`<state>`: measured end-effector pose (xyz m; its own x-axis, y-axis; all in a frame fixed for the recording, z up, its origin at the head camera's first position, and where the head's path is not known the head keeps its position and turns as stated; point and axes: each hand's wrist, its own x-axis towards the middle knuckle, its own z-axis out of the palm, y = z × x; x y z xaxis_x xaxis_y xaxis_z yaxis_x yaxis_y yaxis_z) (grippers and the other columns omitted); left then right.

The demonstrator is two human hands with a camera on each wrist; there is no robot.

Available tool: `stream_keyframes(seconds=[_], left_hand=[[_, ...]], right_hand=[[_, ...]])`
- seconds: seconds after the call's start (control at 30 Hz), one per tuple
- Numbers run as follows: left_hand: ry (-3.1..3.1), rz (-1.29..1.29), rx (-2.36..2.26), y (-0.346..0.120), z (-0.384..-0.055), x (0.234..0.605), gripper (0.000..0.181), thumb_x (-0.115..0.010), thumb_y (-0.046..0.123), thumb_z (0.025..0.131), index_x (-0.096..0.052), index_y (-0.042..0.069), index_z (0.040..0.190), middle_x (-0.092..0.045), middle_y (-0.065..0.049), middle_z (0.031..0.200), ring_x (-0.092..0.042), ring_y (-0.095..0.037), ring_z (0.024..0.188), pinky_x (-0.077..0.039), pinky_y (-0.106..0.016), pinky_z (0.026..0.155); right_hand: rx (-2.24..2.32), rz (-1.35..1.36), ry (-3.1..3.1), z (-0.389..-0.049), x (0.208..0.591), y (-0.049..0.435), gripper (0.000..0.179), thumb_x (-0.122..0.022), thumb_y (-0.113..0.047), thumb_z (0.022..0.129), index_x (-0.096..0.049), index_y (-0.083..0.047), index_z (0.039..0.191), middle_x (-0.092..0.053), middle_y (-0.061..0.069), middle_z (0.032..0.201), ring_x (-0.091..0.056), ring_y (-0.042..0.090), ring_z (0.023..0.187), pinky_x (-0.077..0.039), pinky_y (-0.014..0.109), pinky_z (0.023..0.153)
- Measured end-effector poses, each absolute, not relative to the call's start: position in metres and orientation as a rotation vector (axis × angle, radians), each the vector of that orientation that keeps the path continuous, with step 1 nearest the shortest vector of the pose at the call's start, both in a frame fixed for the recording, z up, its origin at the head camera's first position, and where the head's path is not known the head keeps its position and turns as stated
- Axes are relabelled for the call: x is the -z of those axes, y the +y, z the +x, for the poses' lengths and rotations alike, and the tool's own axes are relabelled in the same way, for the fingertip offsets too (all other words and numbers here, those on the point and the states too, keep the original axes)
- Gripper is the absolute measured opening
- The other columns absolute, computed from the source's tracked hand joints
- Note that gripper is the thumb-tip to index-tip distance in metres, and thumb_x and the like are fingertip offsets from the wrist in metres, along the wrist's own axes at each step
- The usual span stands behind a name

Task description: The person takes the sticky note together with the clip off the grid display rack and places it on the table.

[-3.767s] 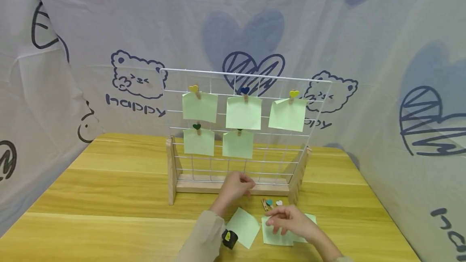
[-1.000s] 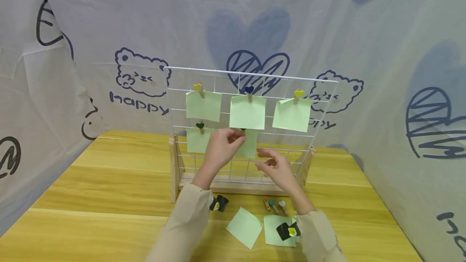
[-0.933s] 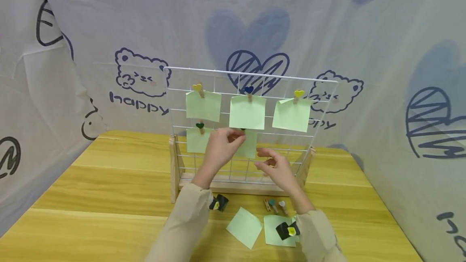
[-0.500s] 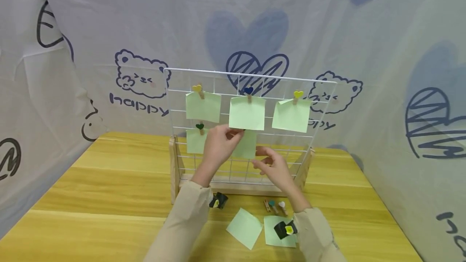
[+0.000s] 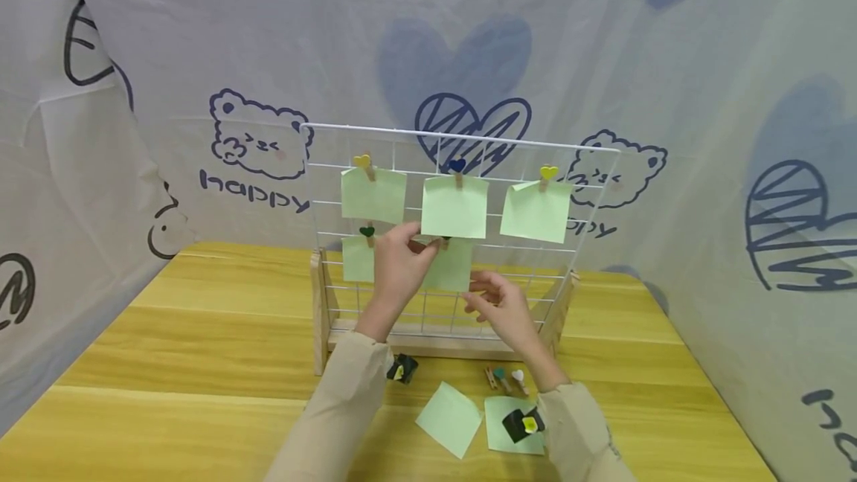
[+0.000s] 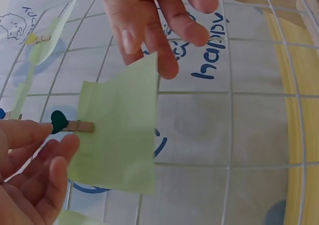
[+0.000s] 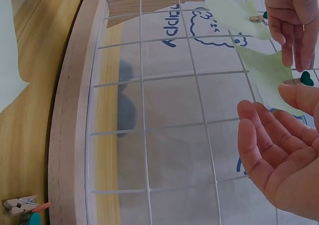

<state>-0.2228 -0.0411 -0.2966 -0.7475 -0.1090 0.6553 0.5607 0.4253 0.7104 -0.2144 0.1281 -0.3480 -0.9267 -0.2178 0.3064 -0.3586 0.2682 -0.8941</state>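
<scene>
Parted slightly since half a second ago, your left hand's [image 5: 396,266] fingers now ease back from the green heart clip [image 6: 84,126]; none visibly pinch it, though whether the tips touch is unclear. That clip holds a pale green note [image 6: 119,145] to the wire rack [image 5: 522,141], between your hands. Your right hand [image 5: 506,311], loosely curved and grasping nothing, is at the note's right edge. Clipping seems nearly finished; next probably calls for withdrawing gently, then reaching down for the loose notes [image 5: 450,419] and spare clips [image 5: 504,379] below your hands.
</scene>
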Motion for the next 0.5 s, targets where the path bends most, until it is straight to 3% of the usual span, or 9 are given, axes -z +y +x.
stream_keyframes(seconds=[0.33,0.5], left_hand=[[-2.000,-0.472,1.454,-0.0384,-0.2252,0.3021,0.014,-0.067,0.000,0.077,-0.065,-0.006,0.090,-0.065,-0.016,0.076,-0.062,-0.021,0.055,-0.050,-0.023,0.049],[-1.963,-0.500,1.469,-0.0390,-0.2282,0.3040,0.016,-0.068,-0.001,0.076,-0.065,-0.006,0.091,-0.066,-0.017,0.082,-0.061,-0.021,0.053,-0.050,-0.023,0.048]], right_hand=[[-1.744,0.573,-2.415,-0.2142,0.3497,0.1292,0.029,-0.058,-0.005,0.086,-0.054,0.008,0.111,-0.060,0.025,0.098,-0.063,0.029,0.071,-0.052,0.032,0.055],[-1.748,0.584,-2.410,-0.2155,0.3510,0.1298,0.028,-0.058,-0.005,0.086,-0.055,0.009,0.110,-0.061,0.024,0.096,-0.063,0.030,0.070,-0.052,0.035,0.055]])
